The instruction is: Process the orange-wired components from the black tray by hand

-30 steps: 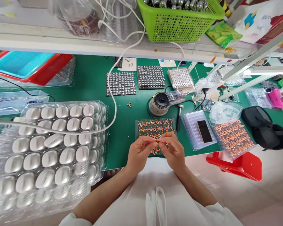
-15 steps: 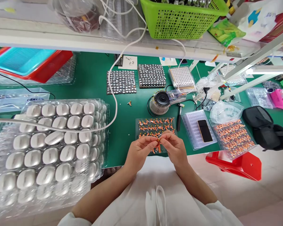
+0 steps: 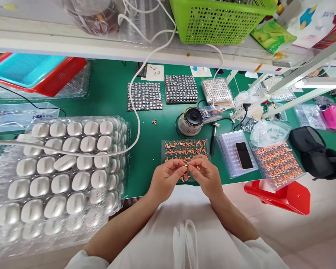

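My left hand (image 3: 164,180) and my right hand (image 3: 208,176) meet over the front edge of the green bench. Between their fingertips, both pinch a small orange flex circuit (image 3: 186,166), mostly hidden by the fingers. Just beyond and beneath them lies a clear tray (image 3: 163,146) with rows of similar orange flex circuits (image 3: 184,143). One loose orange piece (image 3: 154,122) rests on the bench farther up and to the left.
Stacked clear trays of pale rounded cases (image 3: 54,206) fill the left side. A round grey device (image 3: 190,121) and a hammer (image 3: 213,138) lie beyond my hands. A phone (image 3: 243,155) sits on plastic trays at right. A white cable (image 3: 137,108) hangs across, under the shelf (image 3: 100,52).
Both hands stay together over the tray, with fingers shifted slightly around the small piece. Its orange tail, hanging below the fingers before, now shows less. The view has tilted a little.
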A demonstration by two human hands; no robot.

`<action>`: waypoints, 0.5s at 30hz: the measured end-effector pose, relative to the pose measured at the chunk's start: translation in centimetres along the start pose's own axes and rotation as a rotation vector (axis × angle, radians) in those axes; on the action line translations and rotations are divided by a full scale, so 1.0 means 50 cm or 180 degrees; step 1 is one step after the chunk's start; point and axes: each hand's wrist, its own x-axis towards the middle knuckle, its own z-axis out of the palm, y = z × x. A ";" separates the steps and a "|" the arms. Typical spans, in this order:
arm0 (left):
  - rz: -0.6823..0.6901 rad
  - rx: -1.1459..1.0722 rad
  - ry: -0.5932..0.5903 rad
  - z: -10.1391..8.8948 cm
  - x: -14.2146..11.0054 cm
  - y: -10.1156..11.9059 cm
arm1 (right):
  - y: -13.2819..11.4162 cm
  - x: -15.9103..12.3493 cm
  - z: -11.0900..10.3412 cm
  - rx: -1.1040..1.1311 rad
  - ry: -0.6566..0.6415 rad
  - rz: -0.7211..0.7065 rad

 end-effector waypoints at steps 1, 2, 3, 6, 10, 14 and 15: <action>0.0052 0.0026 -0.0012 -0.001 0.000 -0.004 | -0.002 0.000 -0.002 -0.0062 -0.0044 -0.0003; 0.0086 0.0041 -0.0019 -0.001 0.000 -0.009 | -0.004 0.001 -0.003 -0.0133 -0.0064 -0.0009; 0.0106 0.0042 -0.0013 0.000 0.000 -0.014 | -0.006 0.000 -0.004 -0.0212 -0.0066 -0.0024; 0.0150 0.0021 0.0065 0.005 -0.001 -0.025 | -0.011 -0.003 -0.002 -0.0454 0.0000 -0.0133; 0.0265 0.0034 0.0191 0.012 -0.002 -0.033 | -0.013 -0.010 0.003 -0.0582 0.0110 -0.0276; 0.0190 -0.0150 0.0036 0.009 -0.001 -0.033 | -0.008 -0.015 -0.001 -0.0321 0.0075 -0.0220; 0.0116 -0.0271 -0.0096 0.007 0.000 -0.033 | -0.004 -0.015 -0.004 -0.0192 0.0020 -0.0170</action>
